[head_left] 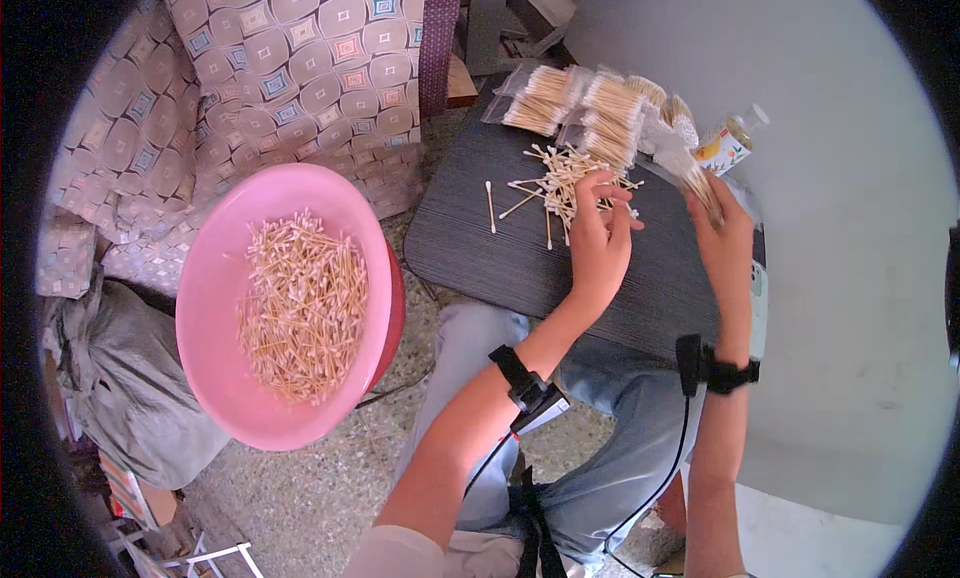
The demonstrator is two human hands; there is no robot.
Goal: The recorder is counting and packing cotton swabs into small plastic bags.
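On the dark tabletop lies a loose pile of cotton swabs (560, 178), with a single swab (491, 208) apart on its left. My left hand (597, 248) is over the pile's near right side, fingers bent and spread apart, with nothing visible in them. Further right, my right hand (725, 243) grips a clear plastic bag of cotton swabs (704, 193) between thumb and fingers, slightly blurred. Behind the pile, several filled swab bags (612, 113) lie side by side and overlap.
A pink basin (215, 378) full of loose swabs stands left of the dark table (470, 248). A clear bottle with a yellow label (728, 141) stands at the table's right edge, beside a pale wall (850, 278). Patterned fabric (300, 68) covers the far left.
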